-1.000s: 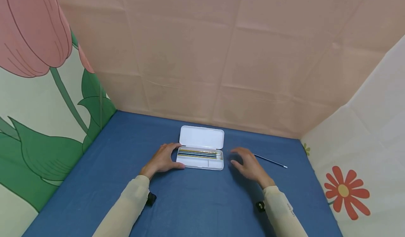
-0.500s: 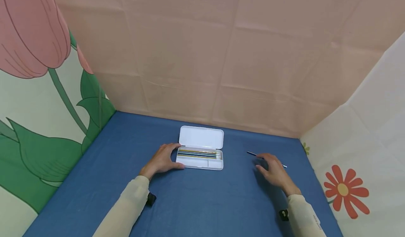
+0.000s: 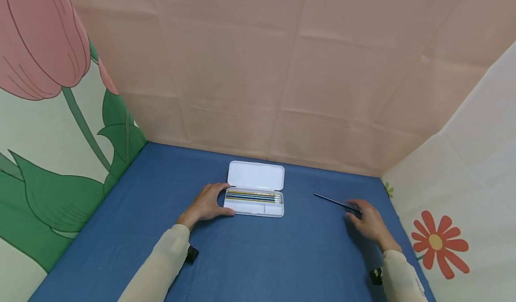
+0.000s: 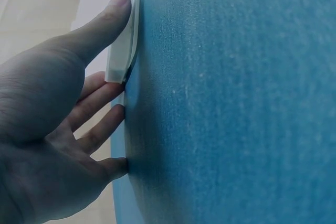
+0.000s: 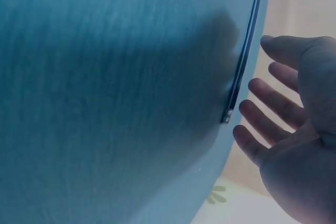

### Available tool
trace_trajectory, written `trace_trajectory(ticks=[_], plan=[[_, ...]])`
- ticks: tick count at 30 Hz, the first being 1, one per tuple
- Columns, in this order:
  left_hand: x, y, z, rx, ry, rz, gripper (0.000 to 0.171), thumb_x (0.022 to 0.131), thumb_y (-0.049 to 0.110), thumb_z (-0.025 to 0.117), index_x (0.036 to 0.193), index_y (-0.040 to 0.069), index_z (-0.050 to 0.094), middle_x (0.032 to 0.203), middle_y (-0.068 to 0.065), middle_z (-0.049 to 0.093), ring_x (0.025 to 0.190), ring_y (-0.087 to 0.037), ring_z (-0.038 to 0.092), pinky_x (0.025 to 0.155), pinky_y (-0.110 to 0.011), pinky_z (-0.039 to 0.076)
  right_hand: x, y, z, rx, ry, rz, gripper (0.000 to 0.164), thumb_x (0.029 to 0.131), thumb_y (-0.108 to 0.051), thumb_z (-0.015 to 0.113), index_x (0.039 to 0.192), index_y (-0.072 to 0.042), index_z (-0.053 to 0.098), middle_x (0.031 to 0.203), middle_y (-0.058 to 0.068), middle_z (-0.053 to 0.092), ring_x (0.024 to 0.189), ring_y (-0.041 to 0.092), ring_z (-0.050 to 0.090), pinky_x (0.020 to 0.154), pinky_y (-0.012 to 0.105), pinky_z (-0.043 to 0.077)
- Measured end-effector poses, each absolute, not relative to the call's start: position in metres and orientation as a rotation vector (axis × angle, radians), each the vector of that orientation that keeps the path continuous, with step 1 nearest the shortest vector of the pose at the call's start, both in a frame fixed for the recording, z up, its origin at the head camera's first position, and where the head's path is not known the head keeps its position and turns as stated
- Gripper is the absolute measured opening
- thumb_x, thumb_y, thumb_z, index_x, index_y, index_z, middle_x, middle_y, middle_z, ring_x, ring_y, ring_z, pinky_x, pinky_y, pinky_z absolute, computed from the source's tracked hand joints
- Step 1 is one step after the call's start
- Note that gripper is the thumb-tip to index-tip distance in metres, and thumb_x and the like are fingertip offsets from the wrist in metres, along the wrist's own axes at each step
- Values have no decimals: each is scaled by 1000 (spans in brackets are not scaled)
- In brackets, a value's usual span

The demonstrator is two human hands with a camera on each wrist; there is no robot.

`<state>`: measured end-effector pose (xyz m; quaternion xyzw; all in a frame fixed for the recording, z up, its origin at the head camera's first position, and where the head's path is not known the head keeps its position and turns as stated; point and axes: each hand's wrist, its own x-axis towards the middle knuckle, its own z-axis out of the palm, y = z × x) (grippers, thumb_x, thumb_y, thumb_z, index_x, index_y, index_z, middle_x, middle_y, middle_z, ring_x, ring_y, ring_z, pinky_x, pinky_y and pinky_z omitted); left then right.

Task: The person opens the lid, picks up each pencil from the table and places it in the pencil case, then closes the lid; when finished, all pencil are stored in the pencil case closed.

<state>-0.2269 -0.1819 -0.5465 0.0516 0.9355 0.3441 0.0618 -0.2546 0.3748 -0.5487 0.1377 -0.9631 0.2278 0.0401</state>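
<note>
A white pencil case (image 3: 243, 208) lies on the blue cloth with its lid (image 3: 255, 175) folded back. Several striped pencils (image 3: 251, 197) lie side by side in its rear compartment. My left hand (image 3: 204, 203) grips the case's left end, thumb at the front corner and forefinger near the hinge. In the left wrist view the thumb is against the wall of the case (image 4: 123, 53). To the right, one dark pencil (image 3: 332, 200) lies slanted on the cloth. My right hand (image 3: 370, 223) hovers over its right end, fingers spread and apart from the pencil (image 5: 244, 56) in the right wrist view.
The blue cloth (image 3: 258, 257) covers the tabletop. Behind it rises a pinkish-brown backdrop (image 3: 258, 91). Flower-printed panels stand on both sides, with the right panel (image 3: 475, 194) close beyond my right hand.
My right hand has moved right, from beside the case, along the loose pencil to its right end. My left hand and the pencil case have stayed in place.
</note>
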Motion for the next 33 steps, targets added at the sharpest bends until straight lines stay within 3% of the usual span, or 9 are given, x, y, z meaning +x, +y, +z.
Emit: trace_trajectory(ticks=[15,21,26,33], plan=[[-225,-182,-544,154,2827,1052,97,86,41,101,165,9,55,173,-21,53,159,-47,47,130,-72,42,-265,379,-552,402,-3006,656,46,105,-13,80,143,9,68,142,37,69,134,60,64,110,76,52],[-225,-183,-545,160,2830,1054,97,86,41,101,166,9,54,173,-21,53,159,-47,47,130,-72,42,-267,377,-554,427,-2997,648,39,104,-8,79,138,9,71,136,35,72,128,57,68,107,74,55],[-225,-183,-545,165,2830,1053,97,86,41,101,166,9,55,174,-21,52,159,-47,47,130,-72,42,-266,375,-556,454,-2964,646,25,101,-3,80,124,7,78,119,28,77,110,48,74,96,68,60],[-225,-183,-545,162,2829,1055,98,86,42,101,165,9,55,173,-21,53,159,-47,47,130,-71,42,-267,373,-556,425,-2979,645,15,99,3,78,114,4,80,101,15,76,89,24,67,77,44,56]])
